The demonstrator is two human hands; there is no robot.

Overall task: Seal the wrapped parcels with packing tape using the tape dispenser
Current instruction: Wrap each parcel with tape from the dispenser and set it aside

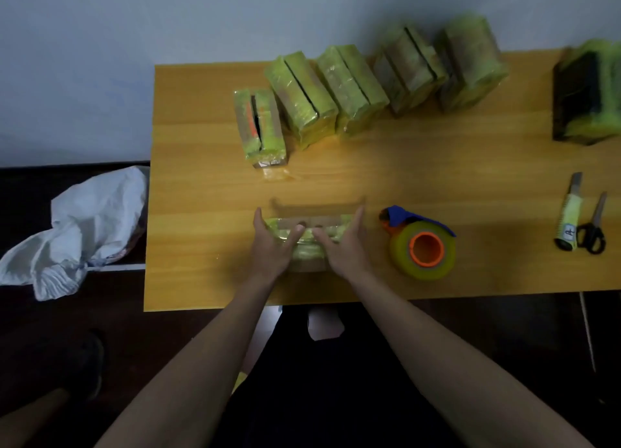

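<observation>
Nearest the table's front edge, both hands cup a small parcel [307,237] wrapped in yellow-green tape: the left hand [272,246] holds its left end with fingers along the side and thumb laid over the top, and the right hand [342,246] mirrors it on the right end, so each hand curls round the parcel, probably to steady or turn it for a strip of tape. Just to the right, near the right hand but not touching it, the tape dispenser [420,242] lies on the wooden table [201,229], its orange-cored roll facing up and its blue handle pointing away, within easy reach. Further right a utility knife [569,212] and scissors [593,231] rest side by side. At the back, a leaning row of taped parcels [363,84] stands against the wall, seemingly finished work kept clear, with a darker bundle [586,94] apart at far right. A white sack [84,225] slumps beside the table at left.
</observation>
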